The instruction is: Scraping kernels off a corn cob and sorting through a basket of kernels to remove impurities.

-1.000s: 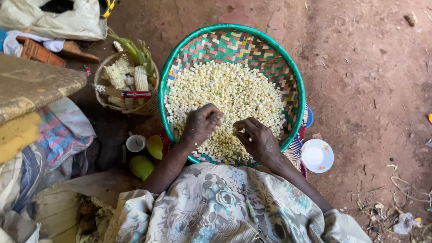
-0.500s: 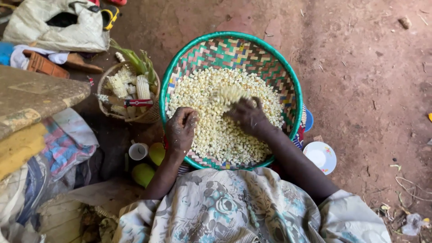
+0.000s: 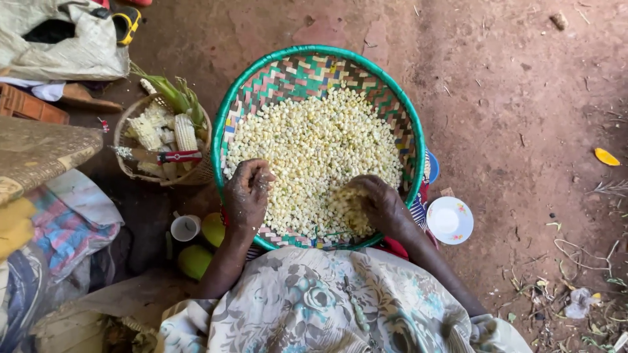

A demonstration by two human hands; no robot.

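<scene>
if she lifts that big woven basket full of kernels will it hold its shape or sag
The woven basket has a thick green rim, so it probably keeps its round shape. The kernels cover most of the floor, so it is likely heavy for its size. Loose as they are, they would probably slide if it tilts.

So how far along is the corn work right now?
Done: a thick layer of loose kernels covers most of the green-rimmed woven tray. In hand: the left hand and right hand both rest in the kernels near the tray's front edge. Left: several cobs, some with green husks, sit in the small basket beside it.
</scene>
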